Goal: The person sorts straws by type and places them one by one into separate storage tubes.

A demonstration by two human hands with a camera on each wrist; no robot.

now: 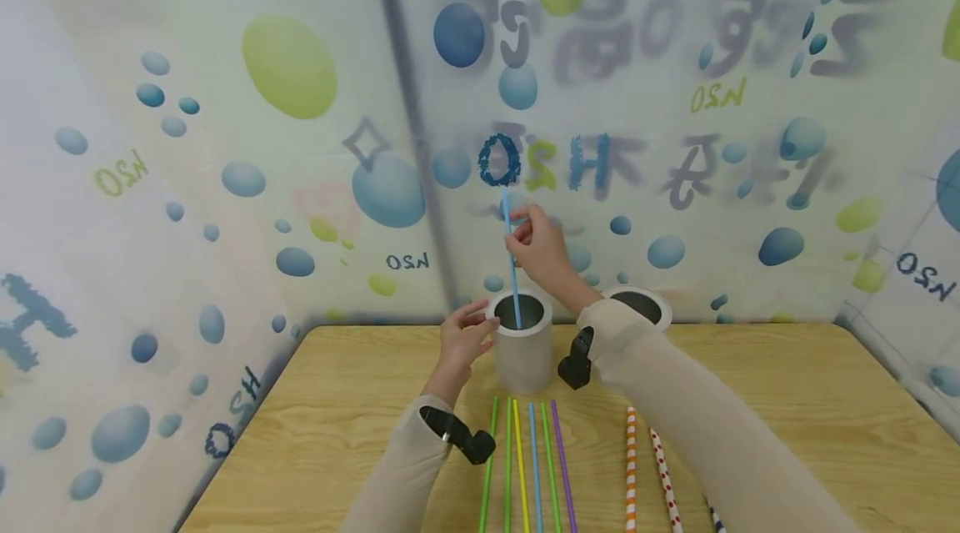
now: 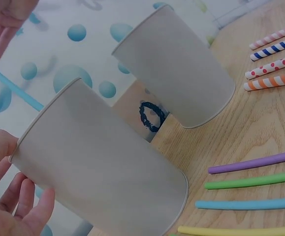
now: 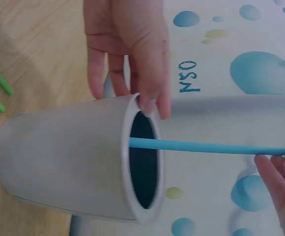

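Note:
Pinched between my right thumb and fingers is a light-blue drinking straw, held nearly upright. Its lower end is inside the mouth of a grey-white round canister, as the right wrist view also shows. My left hand holds that canister at the left side of its rim, the thumb over the edge and the other fingers along the outside. In front of the canister several plain straws lie side by side: green ones, a yellow one, a blue one and a purple one.
A second matching canister stands to the right, partly behind my right sleeve in the head view. Patterned straws lie at the right: orange-striped, red-dotted, blue-striped and pink. Behind the wooden table hangs a printed curtain.

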